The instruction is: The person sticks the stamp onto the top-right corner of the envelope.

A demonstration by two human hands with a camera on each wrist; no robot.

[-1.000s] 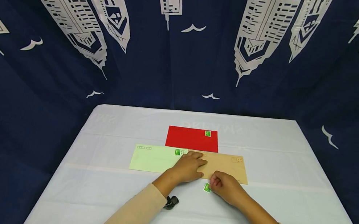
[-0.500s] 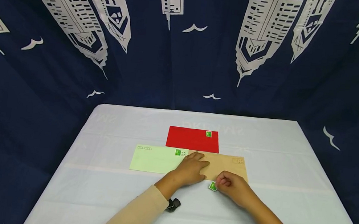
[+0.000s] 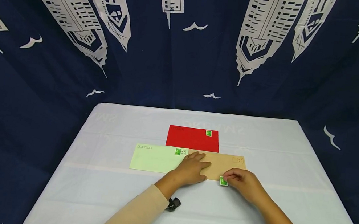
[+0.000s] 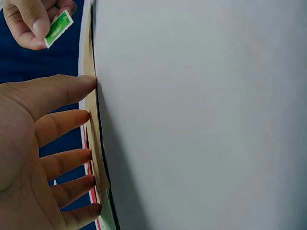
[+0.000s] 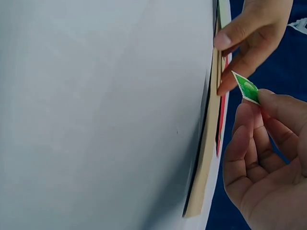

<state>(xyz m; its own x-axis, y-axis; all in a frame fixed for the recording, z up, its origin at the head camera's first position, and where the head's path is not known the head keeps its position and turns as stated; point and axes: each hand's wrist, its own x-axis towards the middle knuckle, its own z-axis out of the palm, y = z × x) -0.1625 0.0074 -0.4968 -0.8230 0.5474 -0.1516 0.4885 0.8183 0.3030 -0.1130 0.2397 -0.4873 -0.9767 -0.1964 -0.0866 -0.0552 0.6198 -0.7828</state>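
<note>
With fingers spread, my left hand [image 3: 191, 170] rests on the left part of a tan envelope [image 3: 218, 167]. My right hand [image 3: 244, 184] pinches a green postage stamp [image 3: 223, 181] by one corner between thumb and index finger. In the head view the stamp appears over the tan envelope's near edge; in the right wrist view the stamp [image 5: 247, 88] is held up, apart from the paper. Printed boxes mark the tan envelope's top right corner. A light green envelope [image 3: 154, 160] and a red envelope [image 3: 186, 138] each bear a green stamp near the top right.
The envelopes lie close together on a white-covered table [image 3: 108, 192], red behind the other two. A dark blue curtain [image 3: 171, 63] with white buildings hangs behind the table. Black wrist cameras [image 3: 173, 204] sit below each forearm.
My right hand has moved right and slightly away from me with the stamp, from the table before the tan envelope to its near edge. The left hand stays on the envelope.
</note>
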